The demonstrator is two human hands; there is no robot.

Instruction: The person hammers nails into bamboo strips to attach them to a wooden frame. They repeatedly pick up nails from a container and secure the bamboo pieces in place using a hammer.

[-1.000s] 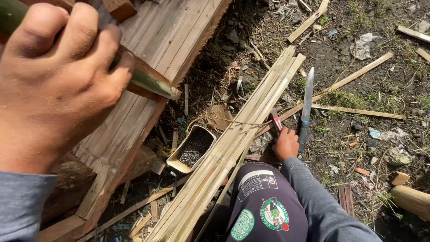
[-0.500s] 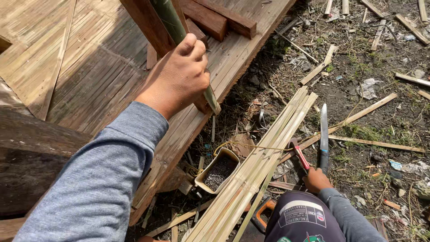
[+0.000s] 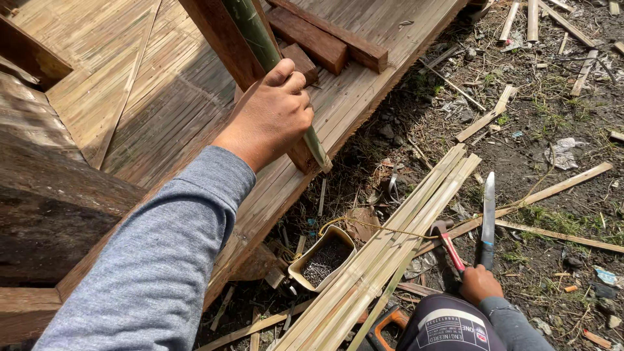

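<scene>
My left hand [image 3: 272, 117] reaches out from a grey sleeve [image 3: 156, 260] across the middle of the view, its grip clamped around a green bamboo pole [image 3: 260, 45]. The pole runs from the far top edge down and to the right, passes through my closed fingers, and its cut end [image 3: 321, 164] shows just below my hand. It lies alongside a dark brown wooden beam [image 3: 218, 39] that slants the same way. Beneath both is a platform of flattened, woven bamboo slats [image 3: 130, 97] filling the left half of the scene, with two short brown wooden blocks [image 3: 325, 39] resting on its far part. My right hand [image 3: 480, 283] is low at the near right, above my knee, its grip closed on the handle of a long knife [image 3: 487, 214] whose blade points away from me. Just left of the knife, a hammer with a red handle [image 3: 448, 244] lies on the ground, near that hand; I cannot tell whether my fingers touch it. A bundle of pale split bamboo strips [image 3: 390, 247] lies diagonally on the dirt between platform and knife, tied with yellowish twine. Just beside the bundle, on its left, a short bamboo cup [image 3: 323, 258] holds small dark nails. Loose bamboo offcuts [image 3: 552, 188] and litter are scattered over the muddy ground on the right. An orange handle [image 3: 390, 320] shows at the near edge, partly hidden.
</scene>
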